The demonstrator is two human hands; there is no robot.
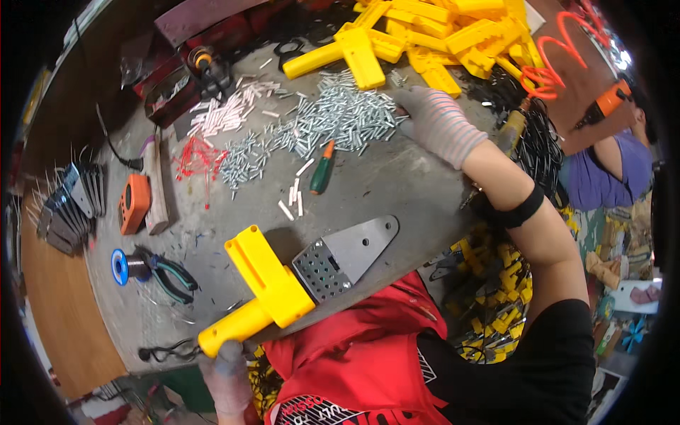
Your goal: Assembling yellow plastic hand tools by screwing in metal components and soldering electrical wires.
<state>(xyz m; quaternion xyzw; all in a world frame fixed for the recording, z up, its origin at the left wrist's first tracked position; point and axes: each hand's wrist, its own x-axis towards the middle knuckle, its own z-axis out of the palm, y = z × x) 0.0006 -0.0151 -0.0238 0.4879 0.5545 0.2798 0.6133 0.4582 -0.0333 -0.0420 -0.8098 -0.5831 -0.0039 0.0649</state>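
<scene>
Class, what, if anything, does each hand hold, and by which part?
Left hand: a yellow plastic tool, by its handle end. Right hand: cannot be told.

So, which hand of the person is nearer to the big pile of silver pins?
Right. The right hand is at the right edge of the silver pin pile; the left hand is farther away, at the handle end of the yellow tool.

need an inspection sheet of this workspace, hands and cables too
Surface: grey workbench top, dark scraps scattered.
Job's things: yellow plastic handled housing with tapered grey metal plate; heap of small silvery metal pins.
Clutter: green tool with orange tip, blue wire spool.
Hands: left hand, pale glove, at the housing's handle end; right hand, striped glove, at the heap's edge.
Cables: orange coiled line, bundled black cable.
Surroundings: person in purple, right.
</scene>
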